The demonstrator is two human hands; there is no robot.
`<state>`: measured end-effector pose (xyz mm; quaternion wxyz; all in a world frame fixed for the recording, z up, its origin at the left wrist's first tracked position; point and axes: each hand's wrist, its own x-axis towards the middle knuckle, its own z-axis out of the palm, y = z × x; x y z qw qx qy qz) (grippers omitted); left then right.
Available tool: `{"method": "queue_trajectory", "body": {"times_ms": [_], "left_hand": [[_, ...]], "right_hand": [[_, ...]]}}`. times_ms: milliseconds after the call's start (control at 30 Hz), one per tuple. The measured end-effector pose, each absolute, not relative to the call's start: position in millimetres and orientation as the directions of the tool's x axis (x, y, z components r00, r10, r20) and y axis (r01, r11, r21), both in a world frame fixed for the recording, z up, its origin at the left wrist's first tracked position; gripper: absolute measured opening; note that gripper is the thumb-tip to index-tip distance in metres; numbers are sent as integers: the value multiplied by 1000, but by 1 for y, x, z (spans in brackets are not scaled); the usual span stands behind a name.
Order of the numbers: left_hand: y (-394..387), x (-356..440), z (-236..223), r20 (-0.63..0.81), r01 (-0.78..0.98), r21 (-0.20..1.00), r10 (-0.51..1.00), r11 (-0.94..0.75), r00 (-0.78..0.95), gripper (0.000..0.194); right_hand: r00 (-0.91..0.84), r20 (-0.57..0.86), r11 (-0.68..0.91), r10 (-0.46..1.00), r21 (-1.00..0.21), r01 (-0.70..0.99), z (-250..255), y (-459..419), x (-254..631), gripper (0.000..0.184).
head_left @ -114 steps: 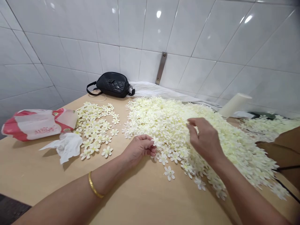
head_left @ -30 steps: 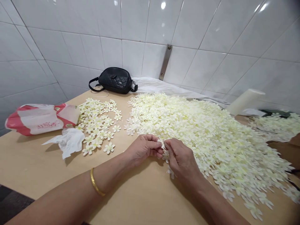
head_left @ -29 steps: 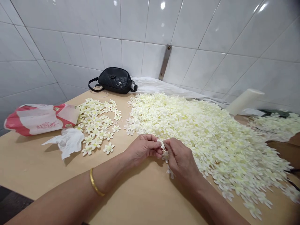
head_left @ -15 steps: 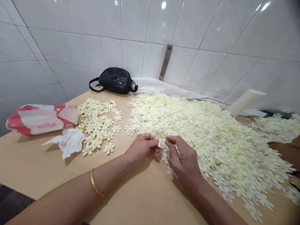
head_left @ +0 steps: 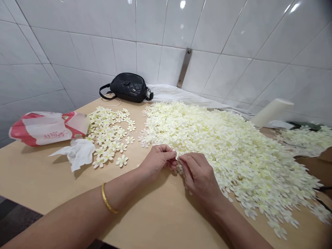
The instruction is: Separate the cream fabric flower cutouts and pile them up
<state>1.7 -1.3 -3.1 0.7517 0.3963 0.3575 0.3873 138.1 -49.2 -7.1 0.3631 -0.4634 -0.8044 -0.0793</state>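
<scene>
My left hand [head_left: 160, 159] pinches a small white artificial flower [head_left: 177, 156] between thumb and fingers, at the near edge of a big heap of flowers [head_left: 207, 135]. From the right, my right hand [head_left: 198, 173] meets it, thumb and forefinger closed at the same flower. Whether the right fingertips hold a petal or another small piece is hidden. A few more white petals show just beneath both hands. A smaller group of flowers [head_left: 110, 131] lies spread to the left, most of them face up with five petals.
A red and white tissue pack [head_left: 49, 129] with a crumpled tissue [head_left: 77, 154] lies at the left of the table [head_left: 145, 221]. By the tiled wall sits a black bag [head_left: 129, 88]. A white roll [head_left: 271, 112] leans behind the heap, near brown cardboard [head_left: 315, 166].
My right hand has come closer to my left, its fingertips now against the flower. Dangling flowers that showed under the hands are now mostly covered. The view has shifted slightly.
</scene>
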Motion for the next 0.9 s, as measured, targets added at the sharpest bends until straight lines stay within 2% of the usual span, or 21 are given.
{"method": "queue_trajectory", "body": {"times_ms": [133, 267, 400, 500, 600, 733, 833, 900], "left_hand": [[-1, 1, -3, -232, -295, 865, 846, 405, 481, 17], [-2, -1, -4, -217, -297, 851, 806, 432, 550, 21], [-2, 0, -3, -209, -286, 862, 806, 420, 554, 19], [-2, 1, -1, -222, -276, 870, 825, 408, 520, 16], [-1, 1, -2, -223, -276, 877, 842, 394, 491, 15], [2, 0, -4, -202, -295, 884, 865, 362, 459, 15], [3, -1, -5, -220, -294, 879, 867, 375, 447, 14], [3, -1, -5, -221, -303, 874, 865, 381, 451, 13]], "right_hand": [[-278, 606, 533, 746, -292, 795, -7, -50, 138, 17], [-115, 471, 404, 874, -576, 711, -3, -53, 138, 18], [28, 216, 180, 976, -873, 453, 0, -53, 141, 19], [56, 94, 80, 994, -974, 211, 2, -51, 143, 19], [78, 61, 53, 995, -994, 101, 5, -49, 144, 18], [154, 132, 110, 979, -983, 145, 15, -48, 156, 18], [299, 313, 195, 901, -910, 367, 32, -43, 181, 17], [364, 480, 183, 798, -769, 612, 44, -32, 204, 16]]}}
